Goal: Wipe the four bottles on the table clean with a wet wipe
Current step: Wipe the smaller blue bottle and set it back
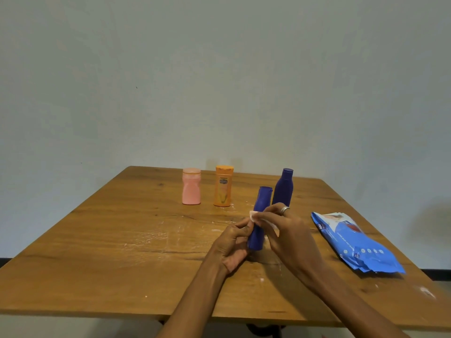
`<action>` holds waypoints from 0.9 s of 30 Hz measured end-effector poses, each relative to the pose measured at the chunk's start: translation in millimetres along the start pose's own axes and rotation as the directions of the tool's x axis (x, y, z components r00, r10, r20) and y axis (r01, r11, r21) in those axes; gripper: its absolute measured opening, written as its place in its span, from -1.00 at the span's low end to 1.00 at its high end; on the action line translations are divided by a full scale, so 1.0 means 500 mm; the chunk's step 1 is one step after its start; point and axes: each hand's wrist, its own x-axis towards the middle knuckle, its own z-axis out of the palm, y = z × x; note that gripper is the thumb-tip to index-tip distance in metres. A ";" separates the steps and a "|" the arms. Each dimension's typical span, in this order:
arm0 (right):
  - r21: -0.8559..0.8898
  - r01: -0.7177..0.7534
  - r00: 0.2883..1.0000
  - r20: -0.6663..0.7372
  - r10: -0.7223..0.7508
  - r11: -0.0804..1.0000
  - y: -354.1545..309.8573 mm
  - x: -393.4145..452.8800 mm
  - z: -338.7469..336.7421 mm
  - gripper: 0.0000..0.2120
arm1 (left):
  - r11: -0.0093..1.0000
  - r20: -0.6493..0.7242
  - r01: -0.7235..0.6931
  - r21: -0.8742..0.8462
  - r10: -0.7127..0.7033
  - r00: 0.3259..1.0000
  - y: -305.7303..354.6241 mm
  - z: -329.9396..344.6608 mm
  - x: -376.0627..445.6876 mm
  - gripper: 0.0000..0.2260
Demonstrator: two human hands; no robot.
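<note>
The left hand (233,242) grips the small blue bottle (260,219) low on its body, tilted above the table (122,240). The right hand (288,230) pinches a wipe (255,216) against it. Pink bottle (191,187), orange bottle (223,186) and tall blue bottle (283,186) stand behind; wipe pack (356,242) lies right.

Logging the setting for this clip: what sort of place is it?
Probably a plain indoor room set up for the recording, not clearly a home or shop: a bare pale wall, one scuffed wooden table, and on it only toiletry bottles and a wet wipe pack.
</note>
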 end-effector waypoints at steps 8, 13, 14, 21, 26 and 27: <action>0.014 -0.144 0.961 -0.238 0.143 0.989 0.011 0.083 -0.028 -0.74 | 0.996 -0.035 0.023 0.090 -0.020 0.999 0.001 -0.001 0.010 -0.42; 0.066 -0.108 0.983 -0.141 0.116 0.992 0.009 0.047 -0.004 -0.77 | 0.997 -0.040 0.025 0.078 -0.022 0.999 -0.003 -0.008 0.011 -0.48; 0.080 -0.106 0.985 -0.125 0.116 0.991 0.008 0.036 0.000 -0.76 | 0.997 -0.044 0.027 0.069 -0.024 0.999 -0.002 -0.005 0.008 -0.47; 0.147 -0.065 0.998 0.019 0.062 0.987 -0.008 -0.042 0.013 -0.61 | 0.999 -0.076 0.017 -0.051 -0.021 0.997 -0.004 -0.014 0.014 -0.55; 0.099 -0.061 0.995 -0.076 0.069 0.993 0.005 -0.011 0.007 -0.69 | 0.995 -0.127 -0.012 -0.100 -0.001 0.992 0.000 0.004 0.009 -0.54; 0.092 -0.069 0.992 -0.103 0.078 0.993 0.005 0.001 0.007 -0.71 | 0.997 -0.132 -0.007 -0.073 -0.003 0.991 0.001 0.004 0.008 -0.54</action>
